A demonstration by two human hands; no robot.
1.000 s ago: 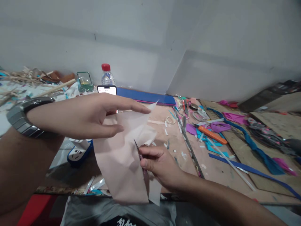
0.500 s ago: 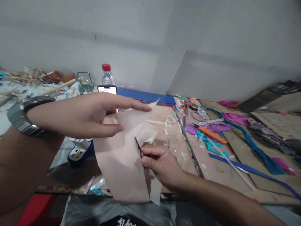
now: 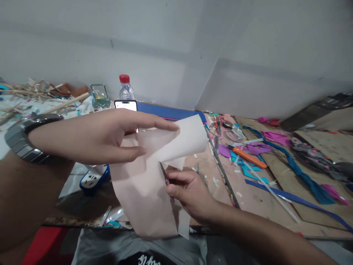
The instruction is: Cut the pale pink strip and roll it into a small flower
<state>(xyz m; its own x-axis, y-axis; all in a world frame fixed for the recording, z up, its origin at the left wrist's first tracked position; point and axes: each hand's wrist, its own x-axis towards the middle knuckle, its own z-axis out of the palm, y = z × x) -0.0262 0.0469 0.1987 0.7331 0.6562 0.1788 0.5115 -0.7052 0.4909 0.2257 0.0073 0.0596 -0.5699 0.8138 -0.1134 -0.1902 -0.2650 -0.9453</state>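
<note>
A thin sheet of white paper (image 3: 139,206) hangs in front of me, over the table's near edge. My left hand (image 3: 118,134) holds its upper part, thumb and forefinger on the near face and the other fingers partly hidden. In my right hand (image 3: 191,195) is a small pair of scissors (image 3: 163,171), its dark blade showing at the cut in the sheet. Most of the handles are covered by my fingers. Above the blade, a flap of the paper curls to the right, past my left fingertip.
A phone (image 3: 125,105) stands before a red-capped bottle (image 3: 127,90). Left sits a power strip (image 3: 92,180). To the right lie an orange utility knife (image 3: 248,158), blue strips (image 3: 292,198) and coloured scraps. Thin sticks (image 3: 35,92) are heaped at the far left.
The upper paper flap has swung open to the right and now looks broader and flatter. Both hands are in nearly the same place, still holding the paper and scissors.
</note>
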